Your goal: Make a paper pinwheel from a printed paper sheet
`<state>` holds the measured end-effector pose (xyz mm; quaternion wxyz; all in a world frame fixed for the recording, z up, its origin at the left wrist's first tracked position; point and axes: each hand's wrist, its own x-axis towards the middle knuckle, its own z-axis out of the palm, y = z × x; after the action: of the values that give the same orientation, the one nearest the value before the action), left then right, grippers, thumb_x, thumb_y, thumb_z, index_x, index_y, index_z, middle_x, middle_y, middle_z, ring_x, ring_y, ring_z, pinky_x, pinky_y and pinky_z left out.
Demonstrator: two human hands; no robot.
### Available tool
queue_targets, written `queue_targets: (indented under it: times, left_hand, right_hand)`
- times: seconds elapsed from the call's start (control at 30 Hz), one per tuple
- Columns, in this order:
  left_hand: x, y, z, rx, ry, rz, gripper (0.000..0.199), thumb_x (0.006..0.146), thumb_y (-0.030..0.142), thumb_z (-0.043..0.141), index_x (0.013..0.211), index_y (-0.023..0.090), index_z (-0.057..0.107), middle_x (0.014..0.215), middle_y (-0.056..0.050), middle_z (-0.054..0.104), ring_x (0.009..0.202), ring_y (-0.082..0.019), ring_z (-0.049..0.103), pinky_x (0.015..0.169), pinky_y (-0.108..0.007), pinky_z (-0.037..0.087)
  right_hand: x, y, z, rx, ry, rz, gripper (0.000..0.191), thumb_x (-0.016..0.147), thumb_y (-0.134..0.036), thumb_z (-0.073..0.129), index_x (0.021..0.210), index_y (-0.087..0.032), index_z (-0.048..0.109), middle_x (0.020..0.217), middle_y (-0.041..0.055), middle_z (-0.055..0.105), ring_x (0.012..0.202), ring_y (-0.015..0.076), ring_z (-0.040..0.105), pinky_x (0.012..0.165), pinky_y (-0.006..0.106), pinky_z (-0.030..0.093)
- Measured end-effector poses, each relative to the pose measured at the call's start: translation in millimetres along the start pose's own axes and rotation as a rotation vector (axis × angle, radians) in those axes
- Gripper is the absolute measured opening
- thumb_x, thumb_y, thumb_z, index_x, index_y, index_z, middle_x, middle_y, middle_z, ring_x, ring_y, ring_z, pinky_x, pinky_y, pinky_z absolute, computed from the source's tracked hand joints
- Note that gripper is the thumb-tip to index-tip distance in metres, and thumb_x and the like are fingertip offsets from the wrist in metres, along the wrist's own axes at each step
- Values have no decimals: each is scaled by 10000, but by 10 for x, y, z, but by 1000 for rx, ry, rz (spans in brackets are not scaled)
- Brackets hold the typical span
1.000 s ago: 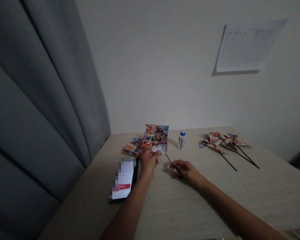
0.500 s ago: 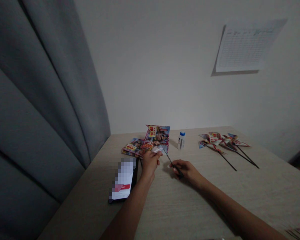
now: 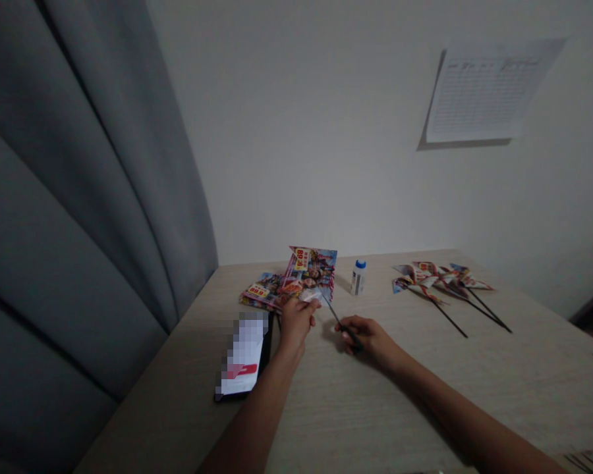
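My left hand [image 3: 299,319] pinches the lower edge of a colourful printed paper sheet [image 3: 312,268], which is raised and tilted above the table. In my right hand [image 3: 368,339] is a pair of scissors [image 3: 346,327] with dark handles, fingers wrapped round them. The blades point up and left and meet the sheet's lower right part; whether they are spread I cannot make out. A stack of similar printed papers [image 3: 257,293] lies just left of the held sheet, partly hidden behind it and my left hand.
A phone [image 3: 244,355] with a lit screen lies by my left forearm. Beyond my hands stands a blue-capped white glue bottle [image 3: 358,279]. Several paper pinwheels [image 3: 427,276] on dark sticks lie at the right. A printed sheet [image 3: 481,95] hangs on the wall; a grey curtain [image 3: 109,171] borders the table's left.
Almost nothing differs. The held sheet has shifted very slightly to the right, while both hands and the scissors stay nearly where they were.
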<state>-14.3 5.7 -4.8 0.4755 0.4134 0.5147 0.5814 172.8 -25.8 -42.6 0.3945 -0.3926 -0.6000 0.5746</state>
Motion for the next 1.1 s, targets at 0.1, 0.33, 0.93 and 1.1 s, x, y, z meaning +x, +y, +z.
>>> queue_targets:
  times: [0.1, 0.33, 0.93, 1.1]
  left_hand:
    - [-8, 19, 2, -1, 3, -9, 311, 639, 353, 777, 701, 177, 529, 674, -18, 706, 357, -40, 440, 357, -161, 221]
    - [-29, 30, 25, 1, -16, -16, 309, 635, 337, 774, 707, 175, 521, 691, -22, 715, 351, -34, 430, 354, -158, 229]
    - [-9, -13, 33, -9, -49, -13, 287, 641, 317, 762, 722, 170, 530, 696, -28, 722, 335, -28, 420, 345, -155, 230]
    - [-16, -8, 29, -8, -45, -18, 269, 641, 304, 760, 718, 165, 542, 701, -35, 724, 343, -30, 426, 345, -157, 232]
  right_hand:
    - [-13, -24, 13, 27, -4, 2, 506, 749, -558, 739, 1018, -138, 654, 645, -14, 589, 562, 111, 508, 539, 244, 347]
    - [2, 1, 3, 26, 8, 0, 498, 757, -552, 742, 1008, -131, 654, 640, -17, 572, 554, 106, 489, 525, 241, 325]
    - [17, 8, -5, 37, 5, -7, 468, 776, -528, 729, 1008, -131, 644, 623, -22, 573, 553, 103, 482, 532, 240, 326]
    - [11, -13, 0, 43, 9, 16, 485, 755, -533, 743, 1007, -130, 646, 633, -15, 582, 561, 108, 494, 536, 243, 334]
